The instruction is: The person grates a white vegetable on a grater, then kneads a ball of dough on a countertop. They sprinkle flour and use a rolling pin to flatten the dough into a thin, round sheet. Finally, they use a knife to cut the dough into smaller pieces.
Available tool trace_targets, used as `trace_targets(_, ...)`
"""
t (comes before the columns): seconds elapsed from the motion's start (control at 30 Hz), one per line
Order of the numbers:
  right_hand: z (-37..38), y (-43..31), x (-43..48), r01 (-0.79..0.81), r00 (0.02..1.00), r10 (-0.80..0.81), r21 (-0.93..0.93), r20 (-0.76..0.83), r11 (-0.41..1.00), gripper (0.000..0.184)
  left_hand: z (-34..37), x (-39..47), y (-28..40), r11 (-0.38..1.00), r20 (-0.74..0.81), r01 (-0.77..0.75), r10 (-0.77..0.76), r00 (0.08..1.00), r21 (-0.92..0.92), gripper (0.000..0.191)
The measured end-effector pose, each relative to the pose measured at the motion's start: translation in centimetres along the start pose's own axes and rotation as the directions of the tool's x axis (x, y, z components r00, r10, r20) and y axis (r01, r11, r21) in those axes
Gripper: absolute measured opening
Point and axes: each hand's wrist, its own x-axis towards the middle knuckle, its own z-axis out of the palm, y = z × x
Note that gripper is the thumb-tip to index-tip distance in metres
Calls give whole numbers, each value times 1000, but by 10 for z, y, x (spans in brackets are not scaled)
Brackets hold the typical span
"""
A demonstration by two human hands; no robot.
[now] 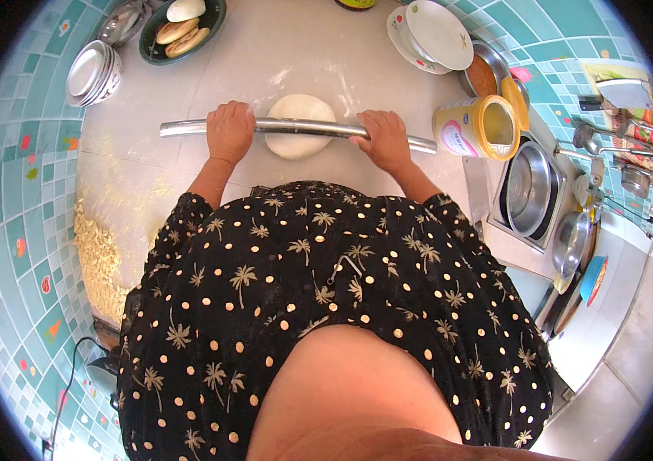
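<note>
A round, flat disc of pale dough [298, 148] lies on the floured countertop [280, 34] in front of me. Across its middle rests a shiny metal rolling pin [297, 127], which reaches past the dough on both sides. Over the pin, just left of the dough, is my left hand [231, 131], fingers pointing away from me. My right hand [385, 138] is on the pin to the right of the dough, its thumb on the near side. Both palms hide the undersides of their grips.
Flatbreads [182, 37] sit in a dark bowl [146, 43], near stacked bowls [93, 72]. Cut dough pieces [95, 259] spread at left. On the right are an open yellow canister [464, 129], plates [439, 34], a pan of reddish-brown contents [481, 75] and a metal basin [528, 187] in the sink.
</note>
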Motion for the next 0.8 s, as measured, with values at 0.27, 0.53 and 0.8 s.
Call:
trace_targets(0.27, 26, 40, 66, -195, 973, 204, -92, 104, 977, 32, 37, 70, -5, 996, 117, 47, -56, 992, 80, 19)
trace_targets(0.53, 16, 28, 62, -262, 950, 269, -68, 157, 963, 23, 6, 61, 15, 996, 124, 17, -28, 992, 89, 17)
trace_targets(0.8, 17, 44, 105, -149, 989, 145, -223, -36, 963, 25, 19, 98, 1, 980, -38, -66, 74, 997, 189, 13)
